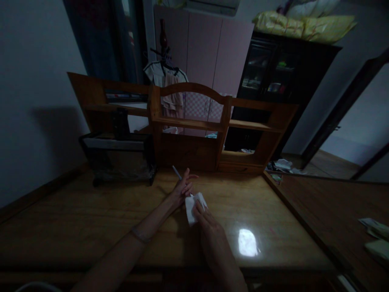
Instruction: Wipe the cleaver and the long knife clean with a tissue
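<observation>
My left hand (181, 190) grips a slim, light grey rod-shaped thing (176, 172), like a pen or a handle, with its far end sticking up past the thumb. The other end runs down toward a white tissue or folded cloth (191, 211), and that end is covered, so its exact kind cannot be made out. With its fingers pressed over the white piece, my right hand (209, 221) holds it against the lower end of the rod. Both hands are close together above the wooden desk (146, 221).
A wooden shelf unit (188, 121) rises along the back of the desk. At the left stands a dark box-like appliance (121, 158) with a clear cover. Light reflects off the desktop at right. Farther back are a pink wardrobe (203, 52) and a black cabinet (291, 77).
</observation>
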Tool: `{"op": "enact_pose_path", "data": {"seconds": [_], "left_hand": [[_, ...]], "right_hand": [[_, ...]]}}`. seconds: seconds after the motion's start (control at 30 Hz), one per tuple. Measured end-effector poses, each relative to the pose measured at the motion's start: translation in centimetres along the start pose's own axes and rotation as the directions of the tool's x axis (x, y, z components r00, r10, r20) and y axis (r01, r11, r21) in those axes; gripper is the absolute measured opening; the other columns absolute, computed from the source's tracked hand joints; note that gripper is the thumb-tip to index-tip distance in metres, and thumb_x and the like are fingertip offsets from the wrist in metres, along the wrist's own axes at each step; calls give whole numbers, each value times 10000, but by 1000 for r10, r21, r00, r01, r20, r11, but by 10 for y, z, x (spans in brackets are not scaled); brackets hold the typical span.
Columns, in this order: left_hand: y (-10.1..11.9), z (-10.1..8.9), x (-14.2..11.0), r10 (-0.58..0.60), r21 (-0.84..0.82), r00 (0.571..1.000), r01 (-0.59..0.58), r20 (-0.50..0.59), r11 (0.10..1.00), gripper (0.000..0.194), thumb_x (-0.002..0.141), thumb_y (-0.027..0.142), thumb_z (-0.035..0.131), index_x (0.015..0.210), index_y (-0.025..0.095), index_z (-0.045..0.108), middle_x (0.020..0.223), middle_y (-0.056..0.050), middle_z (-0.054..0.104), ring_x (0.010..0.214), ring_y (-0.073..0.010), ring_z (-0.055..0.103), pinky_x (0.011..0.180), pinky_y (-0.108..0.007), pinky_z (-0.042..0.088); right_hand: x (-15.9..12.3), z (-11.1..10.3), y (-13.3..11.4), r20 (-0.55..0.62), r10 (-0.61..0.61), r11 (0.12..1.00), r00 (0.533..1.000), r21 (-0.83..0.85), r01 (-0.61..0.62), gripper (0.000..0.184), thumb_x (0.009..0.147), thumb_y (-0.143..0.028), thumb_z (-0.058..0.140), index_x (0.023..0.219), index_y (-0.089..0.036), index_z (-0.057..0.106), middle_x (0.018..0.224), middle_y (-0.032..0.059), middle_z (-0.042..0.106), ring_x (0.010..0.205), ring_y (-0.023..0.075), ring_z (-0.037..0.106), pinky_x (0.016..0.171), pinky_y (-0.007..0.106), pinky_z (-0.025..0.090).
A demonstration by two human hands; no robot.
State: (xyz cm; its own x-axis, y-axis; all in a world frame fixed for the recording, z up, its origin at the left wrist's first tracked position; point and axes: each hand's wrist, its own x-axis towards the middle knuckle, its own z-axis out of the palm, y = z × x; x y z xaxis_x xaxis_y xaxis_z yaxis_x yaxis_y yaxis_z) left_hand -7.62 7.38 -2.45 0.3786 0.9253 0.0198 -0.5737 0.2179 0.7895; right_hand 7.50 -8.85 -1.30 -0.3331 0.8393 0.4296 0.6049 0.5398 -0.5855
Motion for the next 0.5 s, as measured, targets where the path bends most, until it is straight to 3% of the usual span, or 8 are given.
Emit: {"op": "enact_pose_path", "data": {"seconds": [0.2, 0.5], "left_hand": [[-3, 0, 2, 15, -14, 1000, -15, -9, 1000, 536, 852, 628, 483, 903, 122, 653, 297, 114, 213, 258, -51, 204, 377, -181, 272], [-1, -2, 1, -36, -32, 999, 37, 12, 999, 517, 863, 601, 484, 920, 115, 653, 308, 116, 231, 269, -56, 217, 405, -187, 339]], "right_hand": [[-19, -16, 3, 61, 66, 992, 996, 102, -72, 600, 903, 1, 332, 1398, -335, 364, 1455, 12, 347, 1331, 169, 329, 1094, 428, 322], [-45, -47, -3, 48, 3, 981, 999, 193, -12, 488, 895, -61, 422, 1323, -281, 498, 1394, 52, 445, 1273, 202, 426, 1045, 389, 395]]}}
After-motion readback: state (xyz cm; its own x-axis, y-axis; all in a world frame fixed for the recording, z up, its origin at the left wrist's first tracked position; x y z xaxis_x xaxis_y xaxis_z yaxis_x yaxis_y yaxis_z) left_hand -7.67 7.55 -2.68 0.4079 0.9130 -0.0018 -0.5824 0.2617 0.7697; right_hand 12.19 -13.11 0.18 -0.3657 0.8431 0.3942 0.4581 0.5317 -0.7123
